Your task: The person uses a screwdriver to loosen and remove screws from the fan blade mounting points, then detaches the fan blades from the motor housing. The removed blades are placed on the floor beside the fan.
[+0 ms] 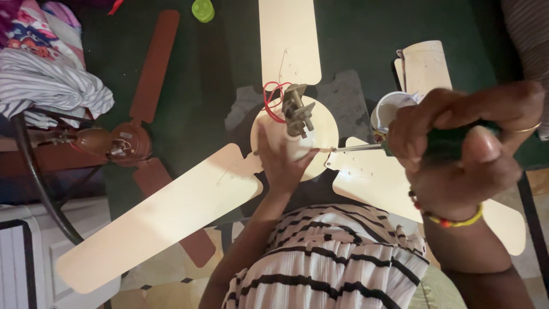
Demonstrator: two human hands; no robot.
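At the bottom centre of the frame lies the person's striped black-and-white garment, with both forearms rising out of it. Closest to the camera, at the right, the right hand is clenched around the dark green handle of a screwdriver; a beaded bracelet sits on that wrist and a ring on one finger. The thin metal shaft runs leftward across the frame, its tip at the rim of the cream fan motor housing in the centre. The left hand rests on the lower edge of that housing, fingers spread and pressed against it rather than closed around anything. The two hands are apart, joined only by the line of the tool. On top of the housing stands a brass-coloured mounting bracket with red wires looping beside it. Cream blades reach out to the lower left, the lower right and straight up. Just behind the right hand is a small white cup. Farther off, at the left, lies a brown ceiling fan on the dark floor, and at the upper left a heap of striped cloth. A small green object sits at the top edge.
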